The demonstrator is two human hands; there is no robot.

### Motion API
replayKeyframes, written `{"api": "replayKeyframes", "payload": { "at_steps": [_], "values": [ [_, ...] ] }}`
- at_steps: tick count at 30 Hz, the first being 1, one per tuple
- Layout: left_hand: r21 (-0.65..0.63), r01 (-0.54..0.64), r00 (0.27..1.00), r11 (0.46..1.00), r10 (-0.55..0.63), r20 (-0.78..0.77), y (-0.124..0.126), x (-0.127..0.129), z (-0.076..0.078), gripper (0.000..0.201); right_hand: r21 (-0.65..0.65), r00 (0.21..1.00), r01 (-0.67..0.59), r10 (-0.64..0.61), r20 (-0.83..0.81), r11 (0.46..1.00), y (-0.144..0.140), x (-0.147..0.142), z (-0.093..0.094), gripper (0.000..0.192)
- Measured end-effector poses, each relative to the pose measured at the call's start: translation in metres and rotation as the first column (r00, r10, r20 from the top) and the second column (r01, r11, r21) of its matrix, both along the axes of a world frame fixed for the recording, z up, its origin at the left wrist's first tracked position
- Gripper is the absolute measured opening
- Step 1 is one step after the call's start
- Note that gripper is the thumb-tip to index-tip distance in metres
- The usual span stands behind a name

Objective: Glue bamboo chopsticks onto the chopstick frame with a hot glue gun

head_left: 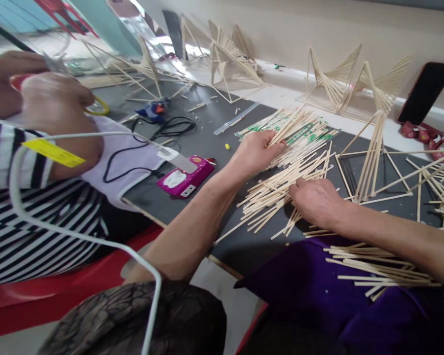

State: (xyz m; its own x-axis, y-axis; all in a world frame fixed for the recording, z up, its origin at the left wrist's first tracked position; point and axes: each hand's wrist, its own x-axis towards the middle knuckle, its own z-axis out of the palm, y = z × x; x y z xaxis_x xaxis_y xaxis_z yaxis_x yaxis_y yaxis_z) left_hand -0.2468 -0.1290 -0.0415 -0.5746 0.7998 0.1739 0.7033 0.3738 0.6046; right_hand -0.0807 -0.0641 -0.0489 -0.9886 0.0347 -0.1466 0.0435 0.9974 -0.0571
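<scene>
- Loose sticks (266,192) are lying in a fanned pile on the gray table (240,256).
- Left hand (257,150), just beyond the pile, is pinching a bundle of sticks (295,123) between thumb and fingers, probably to keep them lined up.
- Right hand (316,199) is curling its fingers over the pile's right side; whether it is gripping any, I cannot tell.
- More sticks (388,268) are resting on purple cloth (299,281), right of the pile, perhaps for easy reach.
- Stick frames (373,158) are standing right of and behind the pile, splayed legs apparently steadying them.
- Phone (425,93) is leaning farther right, probably propped by the wall (281,29).
- Magenta box (187,177) is sitting left of the pile.
</scene>
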Motion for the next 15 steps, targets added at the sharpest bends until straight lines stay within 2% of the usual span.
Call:
{"api": "replayKeyframes", "payload": {
  "at_steps": [5, 8, 12, 15],
  "values": [
    [-0.055, 0.056, 0.997, 0.997, -0.053, 0.058, -0.015, -0.005, -0.002, 0.027, 0.028, 0.996, -0.061, 0.059, 0.064, 0.998, 0.011, 0.015, 0.004, 0.024],
    [-0.116, 0.07, 0.997, 0.991, -0.071, -0.009, -0.021, -0.006, -0.004, 0.03, 0.056, 0.992, -0.107, 0.103, 0.069, 0.993, 0.017, 0.03, 0.011, 0.02],
    [-0.115, 0.039, 0.994, 0.993, -0.05, -0.098, -0.021, -0.006, -0.007, 0.027, 0.13, 0.985, -0.117, 0.132, -0.113, 0.985, 0.021, 0.025, 0.01, 0.021],
    [-0.121, 0.027, 0.994, 0.992, -0.039, -0.103, -0.015, -0.007, -0.01, 0.027, 0.142, 0.951, -0.173, 0.202, -0.232, 0.975, 0.019, 0.004, 0.001, 0.036]
  ]
}}
